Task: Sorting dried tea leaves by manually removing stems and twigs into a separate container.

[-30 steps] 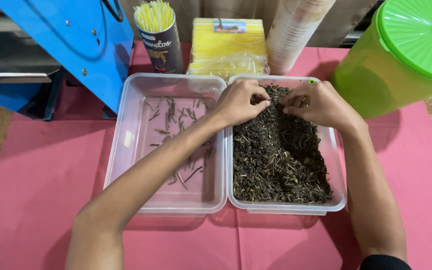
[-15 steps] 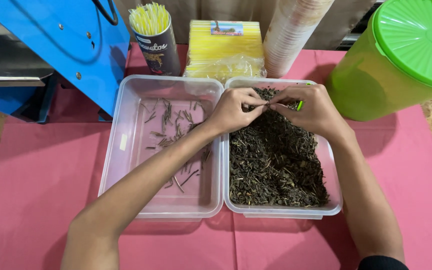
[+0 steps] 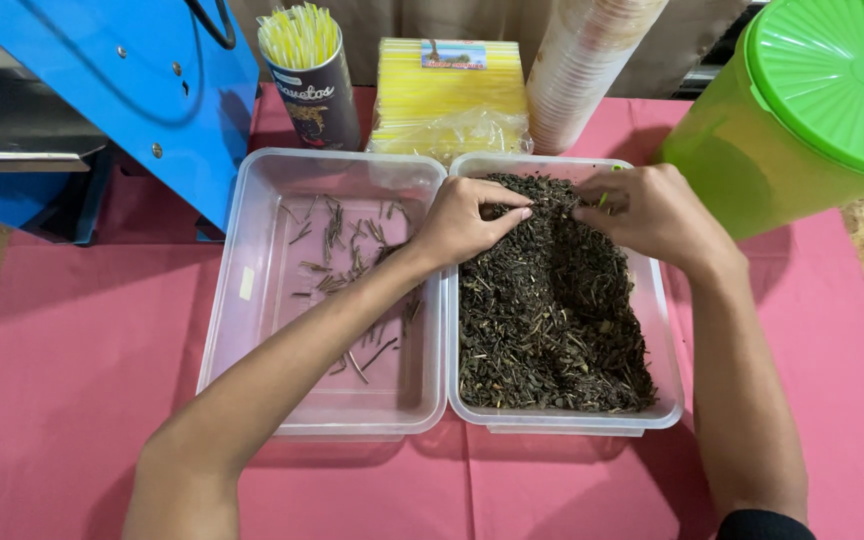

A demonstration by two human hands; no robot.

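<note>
Two clear plastic tubs stand side by side on a pink cloth. The right tub (image 3: 664,372) is filled with dark dried leaves (image 3: 552,320). The left tub (image 3: 252,230) holds only scattered thin stems (image 3: 352,255). My left hand (image 3: 467,222) reaches across the left tub and rests on the far end of the leaf pile, fingers pinched together at the leaves. My right hand (image 3: 652,215) is on the same far end, fingertips curled into the leaves. What either hand pinches is too small to tell.
A big green lidded container (image 3: 802,110) stands at the far right. Behind the tubs are a stack of paper cups (image 3: 587,70), a pack of yellow straws (image 3: 447,95) and a dark can of straws (image 3: 312,70). A blue machine (image 3: 122,90) fills the far left.
Both hands have stayed at the far end of the leaf pile, picking with small finger movements. The view has shifted slightly.
</note>
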